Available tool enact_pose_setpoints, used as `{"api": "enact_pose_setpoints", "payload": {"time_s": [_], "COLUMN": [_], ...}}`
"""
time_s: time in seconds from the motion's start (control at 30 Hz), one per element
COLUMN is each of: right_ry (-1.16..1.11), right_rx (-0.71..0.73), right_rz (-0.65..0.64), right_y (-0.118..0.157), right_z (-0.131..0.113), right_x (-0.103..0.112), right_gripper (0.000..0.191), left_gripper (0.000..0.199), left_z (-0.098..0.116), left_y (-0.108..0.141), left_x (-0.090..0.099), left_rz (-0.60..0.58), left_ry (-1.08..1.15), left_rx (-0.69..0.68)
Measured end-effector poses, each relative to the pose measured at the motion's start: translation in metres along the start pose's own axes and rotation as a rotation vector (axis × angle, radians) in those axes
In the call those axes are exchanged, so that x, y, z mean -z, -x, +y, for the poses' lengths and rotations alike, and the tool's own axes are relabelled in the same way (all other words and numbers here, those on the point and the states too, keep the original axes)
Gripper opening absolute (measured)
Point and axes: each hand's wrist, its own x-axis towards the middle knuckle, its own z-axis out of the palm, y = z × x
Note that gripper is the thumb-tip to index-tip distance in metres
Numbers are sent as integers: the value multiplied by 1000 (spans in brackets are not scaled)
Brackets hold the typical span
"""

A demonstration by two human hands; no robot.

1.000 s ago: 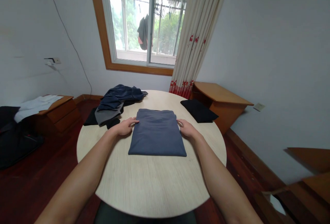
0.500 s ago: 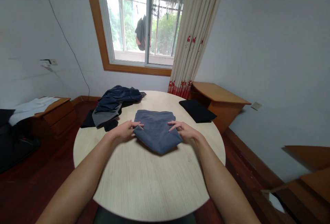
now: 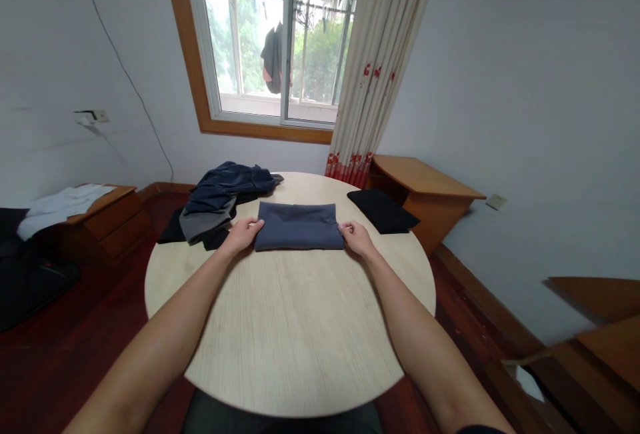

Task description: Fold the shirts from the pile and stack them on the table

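Observation:
A grey-blue cloth [image 3: 300,227], folded into a flat wide rectangle, lies on the round pale wooden table [image 3: 300,327]. My left hand [image 3: 245,233] pinches its left edge, thumb on top. At the right edge, my right hand [image 3: 356,235] grips the cloth between thumb and fingers. Beyond my left hand is a loose heap of dark blue and grey clothes [image 3: 225,191], with black fabric under it. A folded black cloth [image 3: 383,211] rests at the table's right back edge.
Behind the table on the right stands a wooden desk [image 3: 430,177], beside a patterned curtain [image 3: 370,81]. A low wooden cabinet [image 3: 113,221] with white cloth on it is at the left. A window is in the back wall.
The near, pointed part of the grey-blue cloth has been folded away from me, leaving a narrower rectangle. My hands have moved from its top surface to its side edges and closed on them.

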Motion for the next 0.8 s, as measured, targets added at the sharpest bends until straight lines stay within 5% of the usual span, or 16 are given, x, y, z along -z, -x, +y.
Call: {"api": "enact_pose_setpoints", "payload": {"time_s": [0.2,0.53,0.7,0.8], "right_ry": [-141,-396,-278,-262], "right_rx": [7,30,-87,-96], "right_rz": [-103,-76,-206,-108], "right_y": [6,9,12,14], "right_z": [5,-8,-4,-9], "right_x": [-3,-2,7,2], "right_gripper": [52,50,47,49], "left_gripper": [99,63,55,52], "left_z": [-3,-4,-8,-6], "left_y": [11,7,3,4], "left_x": [11,7,1,-2], "left_rz": [-239,-123,-70,-50], "left_ry": [120,-81,-250,-296], "left_rx": [3,-131,-117,-141]}}
